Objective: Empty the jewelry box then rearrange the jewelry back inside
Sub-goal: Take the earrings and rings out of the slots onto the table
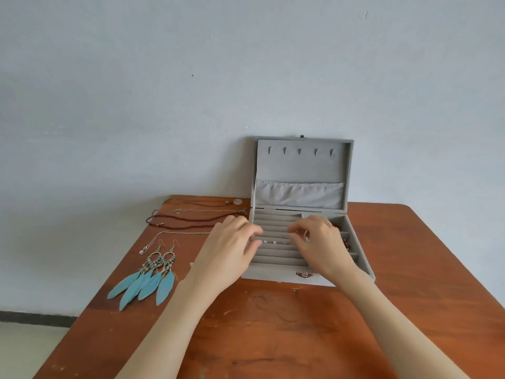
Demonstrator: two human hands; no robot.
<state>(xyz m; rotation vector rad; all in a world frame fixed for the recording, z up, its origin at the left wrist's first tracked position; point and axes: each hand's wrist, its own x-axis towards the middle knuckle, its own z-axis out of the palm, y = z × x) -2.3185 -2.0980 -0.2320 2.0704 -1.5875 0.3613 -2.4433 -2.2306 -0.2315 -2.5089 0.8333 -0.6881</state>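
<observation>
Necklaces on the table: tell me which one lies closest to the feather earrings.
The silver chain necklace, the nearest of the row: its end lies right beside the turquoise feather earrings. The brown cord necklaces lie farther back.

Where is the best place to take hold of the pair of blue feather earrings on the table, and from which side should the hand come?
Probably pinch the feather earrings at the metal hooks on their far ends, coming from above. They lie flat on the table left of the jewelry box, hooks toward the wall; the soft feathers look easier to bend.
</observation>
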